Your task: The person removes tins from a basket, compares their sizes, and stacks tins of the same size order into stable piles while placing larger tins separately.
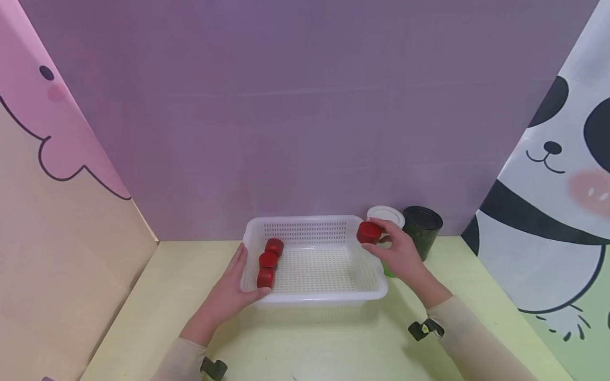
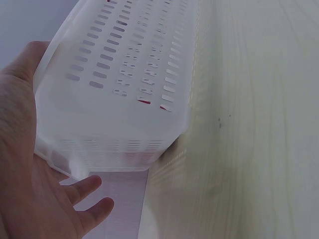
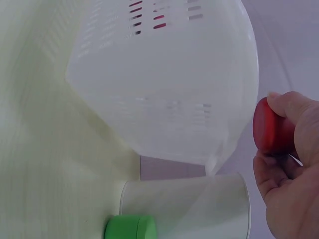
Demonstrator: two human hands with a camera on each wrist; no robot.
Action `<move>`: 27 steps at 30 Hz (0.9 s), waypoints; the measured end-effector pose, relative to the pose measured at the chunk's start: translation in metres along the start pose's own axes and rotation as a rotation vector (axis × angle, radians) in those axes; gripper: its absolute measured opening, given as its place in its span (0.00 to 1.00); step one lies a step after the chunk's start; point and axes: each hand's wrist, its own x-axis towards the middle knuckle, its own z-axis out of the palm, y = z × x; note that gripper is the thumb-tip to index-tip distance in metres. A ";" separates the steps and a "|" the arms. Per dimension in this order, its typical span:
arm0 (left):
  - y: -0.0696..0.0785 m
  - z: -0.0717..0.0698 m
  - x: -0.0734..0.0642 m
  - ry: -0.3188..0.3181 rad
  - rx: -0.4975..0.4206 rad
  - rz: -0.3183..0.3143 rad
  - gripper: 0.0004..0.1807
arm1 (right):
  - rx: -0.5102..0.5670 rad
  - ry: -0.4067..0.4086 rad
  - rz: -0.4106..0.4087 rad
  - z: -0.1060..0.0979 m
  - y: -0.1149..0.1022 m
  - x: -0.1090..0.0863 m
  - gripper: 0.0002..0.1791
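A white slotted plastic basket (image 1: 312, 298) stands on the table. Inside, along its left end, three short red cylinders (image 1: 268, 260) sit in a row, one behind another. My left hand (image 1: 231, 291) holds the basket's front left corner, its thumb over the rim and its other fingers along the outside. Above the right rim, my right hand (image 1: 397, 251) pinches a fourth red cylinder (image 3: 271, 127) between thumb and fingers. In the left wrist view, the fingertips (image 2: 95, 211) stand out beyond the basket's end.
Behind my right hand stand a white canister (image 1: 385, 213) and a dark canister with a black lid (image 1: 422, 227). A small green cylinder (image 3: 130, 228) stands by the white canister, right of the basket. A purple panel (image 1: 305, 132) rises at the table's back edge, with printed panels on both sides.
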 end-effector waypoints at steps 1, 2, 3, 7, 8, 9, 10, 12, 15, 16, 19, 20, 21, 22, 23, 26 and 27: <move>0.000 0.000 0.000 0.001 0.002 -0.001 0.70 | 0.006 0.012 -0.005 -0.001 0.002 -0.001 0.37; 0.000 0.000 0.000 0.002 0.003 -0.002 0.70 | 0.009 0.024 -0.009 -0.002 0.004 -0.002 0.37; 0.000 0.000 0.000 0.003 0.006 -0.004 0.70 | 0.015 0.034 -0.012 -0.004 0.005 -0.003 0.37; 0.000 0.001 0.001 0.003 0.006 -0.006 0.70 | 0.015 0.058 -0.014 -0.008 0.011 -0.007 0.37; 0.000 0.001 0.001 0.002 0.006 -0.007 0.70 | 0.010 0.062 -0.011 -0.009 0.012 -0.009 0.37; 0.000 0.001 0.000 0.001 0.004 -0.006 0.70 | 0.007 0.065 -0.005 -0.009 0.014 -0.010 0.37; 0.000 0.001 0.000 0.001 0.003 -0.006 0.70 | 0.003 0.069 -0.003 -0.010 0.015 -0.011 0.37; 0.000 0.001 0.000 0.001 0.001 -0.005 0.70 | -0.002 0.079 0.001 -0.011 0.019 -0.012 0.37; -0.001 0.001 0.000 0.000 0.001 -0.007 0.70 | -0.008 0.101 -0.011 -0.012 0.026 -0.014 0.37; -0.002 0.001 0.000 0.000 -0.001 -0.007 0.70 | -0.008 0.111 -0.017 -0.012 0.028 -0.015 0.37; -0.002 0.001 0.000 -0.002 0.000 -0.009 0.70 | -0.020 0.130 -0.028 -0.014 0.034 -0.018 0.36; -0.002 0.001 0.000 -0.002 -0.002 -0.008 0.70 | -0.025 0.136 -0.031 -0.015 0.036 -0.019 0.36; -0.002 0.001 0.000 0.000 -0.002 -0.006 0.70 | -0.028 0.140 -0.035 -0.015 0.038 -0.020 0.36; -0.001 0.001 0.000 0.001 0.000 -0.004 0.70 | -0.030 0.144 -0.040 -0.015 0.039 -0.020 0.36; -0.001 0.001 0.000 0.001 0.002 -0.005 0.70 | -0.038 0.147 -0.047 -0.015 0.040 -0.021 0.36; -0.002 0.002 0.000 0.006 0.005 0.001 0.70 | -0.041 0.162 -0.067 -0.015 0.042 -0.023 0.36; -0.002 0.002 0.000 0.008 0.006 -0.001 0.70 | -0.042 0.168 -0.073 -0.015 0.043 -0.024 0.35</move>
